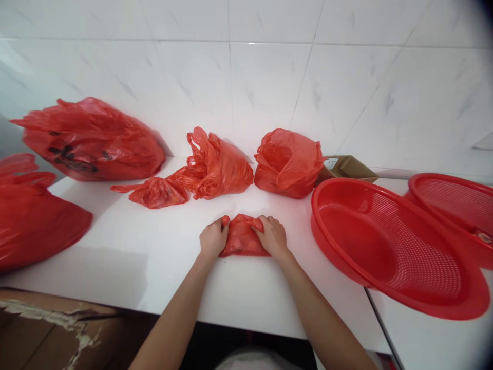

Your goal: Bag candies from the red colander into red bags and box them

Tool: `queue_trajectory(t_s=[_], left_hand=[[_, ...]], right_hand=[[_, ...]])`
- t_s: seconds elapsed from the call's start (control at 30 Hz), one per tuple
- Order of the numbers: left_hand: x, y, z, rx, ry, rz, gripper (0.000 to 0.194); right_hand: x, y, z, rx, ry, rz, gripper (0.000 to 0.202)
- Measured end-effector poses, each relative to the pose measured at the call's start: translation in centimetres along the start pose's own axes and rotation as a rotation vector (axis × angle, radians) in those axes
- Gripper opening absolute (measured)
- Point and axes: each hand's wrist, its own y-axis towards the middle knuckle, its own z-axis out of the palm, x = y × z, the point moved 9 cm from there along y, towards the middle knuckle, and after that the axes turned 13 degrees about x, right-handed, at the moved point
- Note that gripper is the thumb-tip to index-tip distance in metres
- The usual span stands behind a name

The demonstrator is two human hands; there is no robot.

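Observation:
A small red plastic bag [243, 241] lies on the white table between my hands, with roundish pieces showing faintly through it. My left hand [214, 237] is closed on its left upper edge, and a bit of red plastic sticks out by the thumb. On the other side, my right hand [272, 235] grips the right upper edge, its thumb lying over the plastic. What exactly the bag contains cannot be made out. Just behind it stand an open-topped red bag [288, 164] and a bunched red bag with handles [223, 167].
A small knotted red bag [157, 192] and a large red bag with black marks [96, 144] are at left; another red bag [34, 221] sits nearer. Right are a red colander [362, 241], a second colander [454, 195] and a cardboard box [346, 167]. A torn carton [46, 303] is below the table edge.

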Motion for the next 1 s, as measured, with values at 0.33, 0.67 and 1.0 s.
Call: queue_trajectory(t_s=[0.33,0.67,1.0], left_hand=[[-0.4,-0.3,0.1,-0.019,-0.038,0.037,0.040],[-3.5,-1.6,-1.7,-0.102,-0.210,0.249,0.041],[-6.5,-0.4,1.3,0.085,-0.088,0.277,0.037]], right_hand=[[-0.3,0.0,0.2,0.010,-0.026,0.002,0.018],[-0.1,0.1,0.0,0.020,-0.041,0.028,0.019],[-0.1,0.0,-0.2,0.024,-0.028,0.010,0.018]])
